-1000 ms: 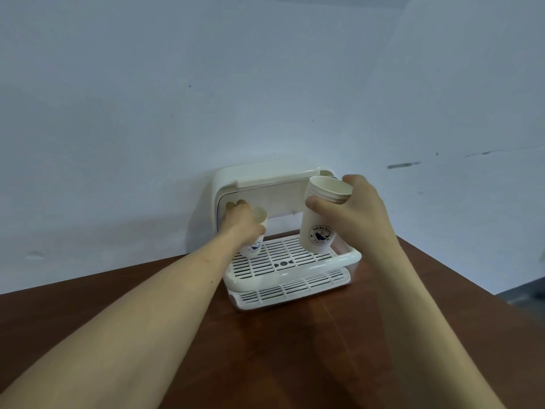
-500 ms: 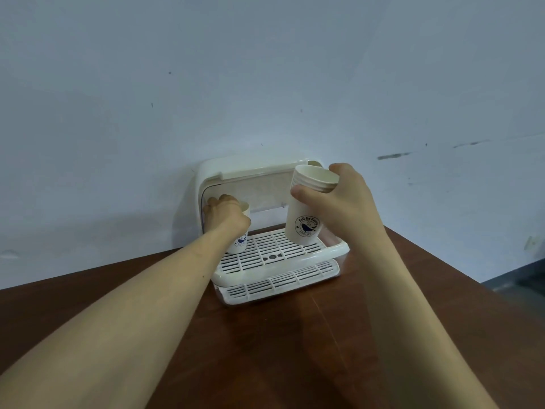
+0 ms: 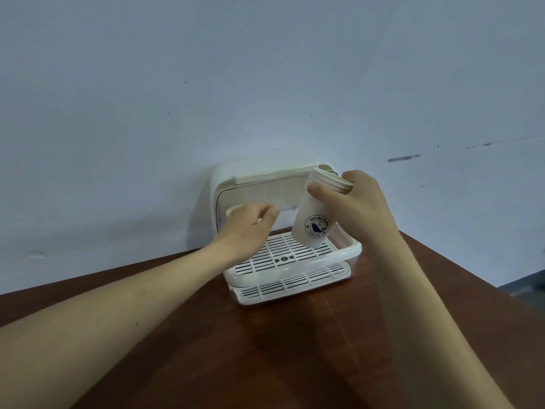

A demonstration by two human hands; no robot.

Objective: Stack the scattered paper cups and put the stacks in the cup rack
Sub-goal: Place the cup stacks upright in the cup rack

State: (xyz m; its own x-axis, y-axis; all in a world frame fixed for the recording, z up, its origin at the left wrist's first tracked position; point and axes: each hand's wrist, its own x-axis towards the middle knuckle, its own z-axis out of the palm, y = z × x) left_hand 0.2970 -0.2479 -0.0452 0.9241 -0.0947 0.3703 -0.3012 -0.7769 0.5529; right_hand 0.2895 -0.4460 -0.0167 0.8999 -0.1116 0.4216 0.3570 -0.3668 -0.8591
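Right hand wraps the stack of white paper cups just under the rims: thumb across the front, fingers curled round the back, firm hold. Several nested rims show as ridges at the top. Stack is tilted, top leaning right, base over the right rear corner of the slotted white plastic tray; can't tell if the base touches it. Cup wall is smooth, matte and tapered, with a round dark-blue logo showing a whale-like figure and "FOR LIFE" facing the camera. Left hand is at the tray's left rear corner, fingers curled and motion-blurred. The pale rim of a single white paper cup shows just behind the knuckles, rest hidden; can't tell if the hand grips it. Tray sits inside the cream-white plastic cup rack, which has rounded corners. Its hinged lid is flipped up at the back. A second slotted shelf juts out below the front edge. Rack stands at the far edge of the dark brown wooden table, against the pale blue-grey scuffed wall.
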